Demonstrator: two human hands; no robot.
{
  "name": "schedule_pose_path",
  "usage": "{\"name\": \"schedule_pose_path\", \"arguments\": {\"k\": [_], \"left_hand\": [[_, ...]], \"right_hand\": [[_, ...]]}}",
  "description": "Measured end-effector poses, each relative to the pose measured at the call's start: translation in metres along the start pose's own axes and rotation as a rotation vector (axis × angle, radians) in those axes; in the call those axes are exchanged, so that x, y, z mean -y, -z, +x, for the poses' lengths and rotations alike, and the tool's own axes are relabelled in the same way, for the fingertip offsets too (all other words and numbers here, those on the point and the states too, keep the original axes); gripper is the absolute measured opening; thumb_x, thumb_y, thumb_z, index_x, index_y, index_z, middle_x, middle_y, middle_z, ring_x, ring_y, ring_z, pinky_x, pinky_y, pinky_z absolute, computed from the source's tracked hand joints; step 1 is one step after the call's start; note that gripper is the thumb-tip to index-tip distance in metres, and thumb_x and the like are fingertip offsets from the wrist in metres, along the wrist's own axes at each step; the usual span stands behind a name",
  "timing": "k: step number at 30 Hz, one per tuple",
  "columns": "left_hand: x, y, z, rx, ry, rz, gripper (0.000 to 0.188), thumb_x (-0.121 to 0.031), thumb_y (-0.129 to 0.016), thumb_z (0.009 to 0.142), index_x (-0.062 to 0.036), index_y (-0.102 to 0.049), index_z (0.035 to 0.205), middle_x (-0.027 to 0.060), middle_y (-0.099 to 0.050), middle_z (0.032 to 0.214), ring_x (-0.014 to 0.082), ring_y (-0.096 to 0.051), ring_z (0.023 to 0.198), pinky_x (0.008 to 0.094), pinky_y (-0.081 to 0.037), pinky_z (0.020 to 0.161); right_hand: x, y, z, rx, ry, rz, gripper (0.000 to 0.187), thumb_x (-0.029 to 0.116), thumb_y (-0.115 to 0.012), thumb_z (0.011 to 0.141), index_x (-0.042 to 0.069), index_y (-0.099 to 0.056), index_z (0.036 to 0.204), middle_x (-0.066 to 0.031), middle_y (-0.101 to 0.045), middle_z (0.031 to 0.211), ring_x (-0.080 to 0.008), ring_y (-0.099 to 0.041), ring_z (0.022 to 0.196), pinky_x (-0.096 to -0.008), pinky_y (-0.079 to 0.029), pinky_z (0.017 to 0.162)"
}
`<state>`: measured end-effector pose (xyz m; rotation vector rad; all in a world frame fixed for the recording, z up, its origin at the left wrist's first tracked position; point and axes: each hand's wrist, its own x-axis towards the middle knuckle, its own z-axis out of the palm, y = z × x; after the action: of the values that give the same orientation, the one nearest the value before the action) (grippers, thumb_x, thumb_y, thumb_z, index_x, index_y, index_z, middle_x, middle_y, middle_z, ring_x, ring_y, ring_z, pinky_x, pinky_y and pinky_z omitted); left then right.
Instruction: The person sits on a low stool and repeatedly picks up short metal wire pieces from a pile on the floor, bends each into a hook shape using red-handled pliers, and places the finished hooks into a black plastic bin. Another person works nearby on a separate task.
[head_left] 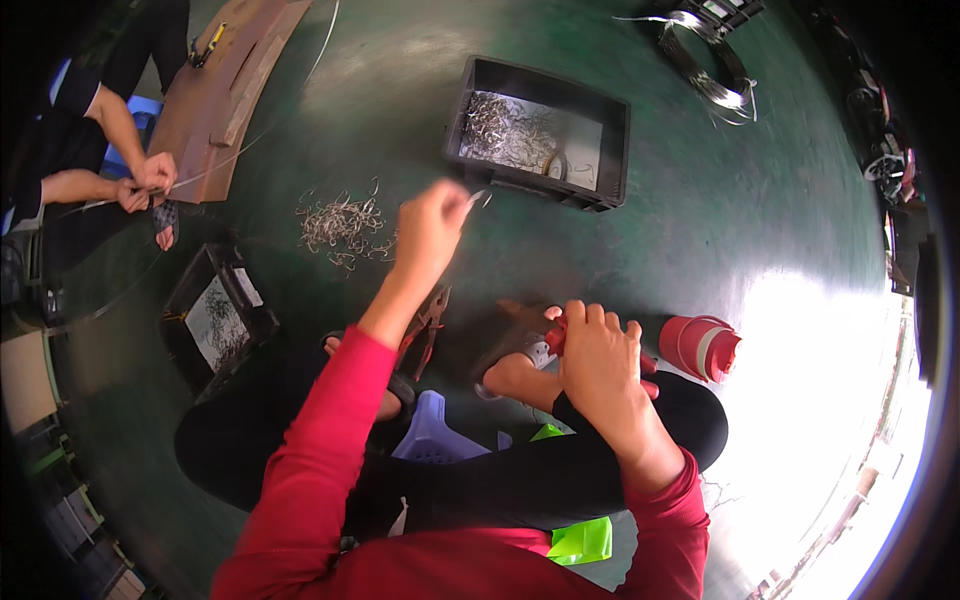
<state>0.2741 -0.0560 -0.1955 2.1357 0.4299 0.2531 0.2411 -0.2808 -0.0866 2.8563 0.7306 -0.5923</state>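
Note:
My left hand [430,230] is raised between the hook pile and the black crate, fingers pinched on a small bent wire hook [482,198]. My right hand [603,365], above my right knee, is wrapped round red-handled pliers [556,337]; their jaws are blurred and point left. A second pair of pliers [428,325] with reddish handles lies on the floor between my feet. A loose pile of wire hooks [343,225] is on the green floor left of my left hand. Beyond that hand, the black crate [615,150] holds many more hooks and a brownish ring.
A smaller black crate [262,318] with hooks stands at left. A red jug [700,345] is right of my knee, a wire coil [705,70] far right. Far left, a co-worker's hands [148,182] hold wire beside a brown board [215,110]. A blue stool [435,430] shows below me.

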Motion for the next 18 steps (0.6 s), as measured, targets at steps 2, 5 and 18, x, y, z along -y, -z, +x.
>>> {"name": "schedule_pose_path", "arguments": {"k": [2,5,18], "left_hand": [[-0.010,-0.020,0.049,-0.009,-0.158,-0.050,0.026,-0.023,-0.073,0.085,-0.0021,-0.069,0.100,0.0108,-0.072,0.085,0.0179,-0.069,0.076,0.0312,-0.053,0.070],[-0.016,-0.035,0.107,0.019,-0.212,-0.080,0.036,-0.031,-0.075,0.083,-0.0056,-0.070,0.108,0.0118,-0.073,0.101,0.0200,-0.070,0.092,0.0317,-0.054,0.082],[0.250,-0.031,0.050,0.125,0.183,0.305,0.009,-0.017,-0.071,0.079,-0.0096,-0.070,0.085,0.0085,-0.070,0.086,0.0278,-0.067,0.084,0.0399,-0.052,0.075]], "right_hand": [[0.001,0.000,-0.002,0.012,-0.009,-0.016,0.037,0.012,-0.069,0.073,0.007,-0.053,0.106,-0.0103,-0.061,0.095,-0.0292,-0.063,0.093,-0.0492,-0.046,0.088],[-0.005,0.000,-0.006,0.083,0.063,-0.030,0.039,0.012,-0.070,0.072,0.007,-0.053,0.107,-0.0097,-0.060,0.094,-0.0284,-0.062,0.094,-0.0486,-0.043,0.090],[0.002,0.013,0.000,0.175,0.175,0.024,0.028,0.013,-0.061,0.081,0.006,-0.054,0.107,-0.0069,-0.057,0.088,-0.0240,-0.058,0.089,-0.0472,-0.034,0.099]]}}
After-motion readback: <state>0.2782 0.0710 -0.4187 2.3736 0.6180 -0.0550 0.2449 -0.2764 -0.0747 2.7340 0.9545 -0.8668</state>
